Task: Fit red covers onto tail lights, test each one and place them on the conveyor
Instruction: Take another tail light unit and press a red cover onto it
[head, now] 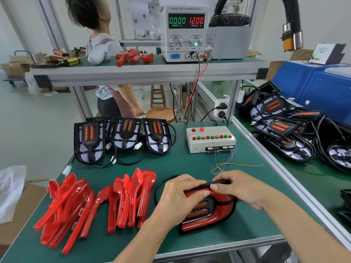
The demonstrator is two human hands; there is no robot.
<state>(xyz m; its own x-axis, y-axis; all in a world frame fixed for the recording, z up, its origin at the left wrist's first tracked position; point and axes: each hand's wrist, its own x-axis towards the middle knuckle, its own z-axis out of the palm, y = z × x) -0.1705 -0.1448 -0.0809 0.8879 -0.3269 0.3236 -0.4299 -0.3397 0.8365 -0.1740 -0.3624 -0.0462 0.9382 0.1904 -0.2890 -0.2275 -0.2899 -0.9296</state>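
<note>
A tail light with a red cover on it (pixel 212 211) lies on the green mat in front of me. My left hand (pixel 178 194) grips its upper left edge, fingers curled over the rim. My right hand (pixel 241 188) pinches the black top edge from the right. Two heaps of loose red covers (pixel 66 207) (pixel 131 198) lie to the left. Three uncovered black tail lights (pixel 89 141) (pixel 127 135) (pixel 157 137) lean at the back of the mat. The test box with coloured buttons (pixel 210 139) sits behind my hands, thin wires trailing from it.
A power supply (pixel 185 33) reading 12.00 V stands on the upper shelf, beside more red parts (pixel 133 56). Several uncovered tail lights (pixel 284 130) are piled on the green conveyor at right. Another person (pixel 108 54) stands behind the bench. A black hose (pixel 292 25) hangs top right.
</note>
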